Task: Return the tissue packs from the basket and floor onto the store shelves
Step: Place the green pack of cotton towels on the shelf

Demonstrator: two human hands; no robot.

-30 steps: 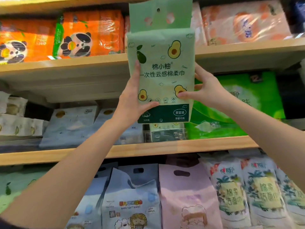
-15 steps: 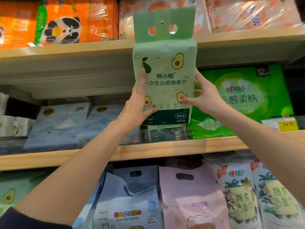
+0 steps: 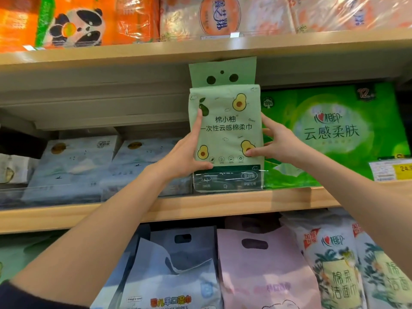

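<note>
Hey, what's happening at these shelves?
A person holds an avocado-print tissue pack upright, with the left hand and right hand gripping its sides. Its bottom seems to rest on the middle shelf, between grey-blue packs and a green pack. It is not yet let go.

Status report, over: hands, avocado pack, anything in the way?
Left hand, right hand grip avocado pack. Pack upright, base behind shelf rail. Top flap close under upper shelf.

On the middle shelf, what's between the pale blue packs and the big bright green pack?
The head view shows the avocado-print tissue pack there, upright, with the left hand and right hand gripping its sides.
</note>
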